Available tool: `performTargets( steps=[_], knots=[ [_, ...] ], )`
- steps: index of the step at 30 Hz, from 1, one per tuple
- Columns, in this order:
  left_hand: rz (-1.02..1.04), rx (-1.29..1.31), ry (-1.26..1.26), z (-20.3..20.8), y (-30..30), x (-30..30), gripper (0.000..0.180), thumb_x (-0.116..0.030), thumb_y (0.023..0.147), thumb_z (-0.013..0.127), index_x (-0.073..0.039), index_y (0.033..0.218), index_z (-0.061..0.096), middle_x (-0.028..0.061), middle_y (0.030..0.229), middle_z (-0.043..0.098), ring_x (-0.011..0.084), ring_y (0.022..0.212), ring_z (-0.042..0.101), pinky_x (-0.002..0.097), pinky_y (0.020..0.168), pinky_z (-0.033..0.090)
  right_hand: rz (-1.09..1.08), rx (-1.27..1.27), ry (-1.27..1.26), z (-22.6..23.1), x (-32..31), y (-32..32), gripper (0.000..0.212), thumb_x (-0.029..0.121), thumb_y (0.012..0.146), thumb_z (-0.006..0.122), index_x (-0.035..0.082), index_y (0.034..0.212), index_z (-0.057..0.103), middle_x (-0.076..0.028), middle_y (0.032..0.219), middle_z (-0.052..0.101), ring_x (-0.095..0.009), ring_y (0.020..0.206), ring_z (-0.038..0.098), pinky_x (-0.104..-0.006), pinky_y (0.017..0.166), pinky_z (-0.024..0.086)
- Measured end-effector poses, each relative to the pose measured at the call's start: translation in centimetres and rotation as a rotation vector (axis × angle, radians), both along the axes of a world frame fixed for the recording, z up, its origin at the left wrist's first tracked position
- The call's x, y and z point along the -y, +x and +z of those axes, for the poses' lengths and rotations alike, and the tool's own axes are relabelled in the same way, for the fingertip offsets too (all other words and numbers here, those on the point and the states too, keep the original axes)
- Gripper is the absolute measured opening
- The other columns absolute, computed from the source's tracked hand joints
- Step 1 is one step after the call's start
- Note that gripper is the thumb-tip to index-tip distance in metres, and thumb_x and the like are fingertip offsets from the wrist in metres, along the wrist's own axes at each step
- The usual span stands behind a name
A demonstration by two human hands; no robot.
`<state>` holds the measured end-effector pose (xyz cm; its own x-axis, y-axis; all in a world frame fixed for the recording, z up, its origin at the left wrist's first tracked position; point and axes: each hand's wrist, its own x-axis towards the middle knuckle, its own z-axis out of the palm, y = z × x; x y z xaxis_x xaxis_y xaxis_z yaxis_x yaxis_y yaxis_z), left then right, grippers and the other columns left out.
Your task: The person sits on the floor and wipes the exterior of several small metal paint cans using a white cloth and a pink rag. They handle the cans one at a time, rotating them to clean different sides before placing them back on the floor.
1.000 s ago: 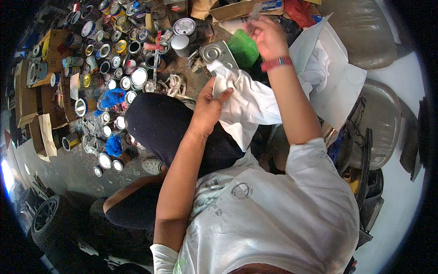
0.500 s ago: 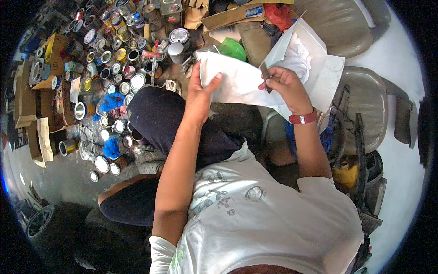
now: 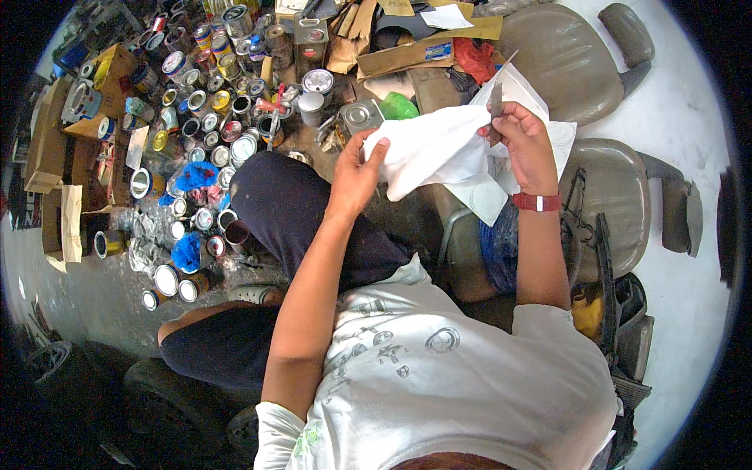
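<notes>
A white cloth is stretched between my two hands above my raised knee, and a fold of it hangs down in the middle. My left hand is closed on its left end, thumb on top. At its right end, my right hand, with a red watch on the wrist, pinches a thin dark blade that points upward. Whether those fingers also grip the cloth's edge is hard to see. Just behind the right hand lies an opened white box, partly hidden by the hand and cloth.
Many paint cans crowd the floor at the left, with blue crumpled rags among them. A square metal tin and a green object stand beyond the cloth. Brown plastic chairs line the right side. Cardboard boxes stand far left.
The cloth has gone from flat and spread to bunched with a hanging fold. My right hand has moved right and slightly up, and the blade now points upward. The view has shifted a little.
</notes>
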<state>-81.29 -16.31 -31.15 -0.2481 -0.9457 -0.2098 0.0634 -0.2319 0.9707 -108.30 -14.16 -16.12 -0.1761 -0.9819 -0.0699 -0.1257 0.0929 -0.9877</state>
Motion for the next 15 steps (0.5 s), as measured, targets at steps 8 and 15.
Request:
performTargets(
  steps=[8, 15],
  knots=[
    [-0.075, 0.203, -0.446, 3.2, 1.2, -0.6, 0.024, -0.019, 0.094, 0.076, -0.002, 0.093, 0.059, 0.0218, 0.112, 0.071, 0.0348, 0.103, 0.071, 0.0442, 0.086, 0.054, 0.073, -0.14, -0.01, 0.2, 0.2, 0.8, 0.018, 0.0, 0.099, 0.062, 0.001, 0.116, 0.066, -0.005, 0.096, 0.073, -0.012, 0.083, 0.07, -0.0277, 0.078, 0.052],
    [0.035, 0.248, -0.703, 14.4, 4.4, -1.0, 0.034, -0.019, 0.102, 0.07, -0.002, 0.124, 0.051, 0.0262, 0.099, 0.068, 0.0478, 0.091, 0.068, 0.0508, 0.079, 0.052, 0.088, -0.114, -0.022, -1.3, 0.3, 2.2, 0.021, 0.003, 0.101, 0.063, 0.001, 0.121, 0.065, -0.004, 0.106, 0.073, -0.011, 0.086, 0.069, -0.0285, 0.082, 0.052]
  ],
)
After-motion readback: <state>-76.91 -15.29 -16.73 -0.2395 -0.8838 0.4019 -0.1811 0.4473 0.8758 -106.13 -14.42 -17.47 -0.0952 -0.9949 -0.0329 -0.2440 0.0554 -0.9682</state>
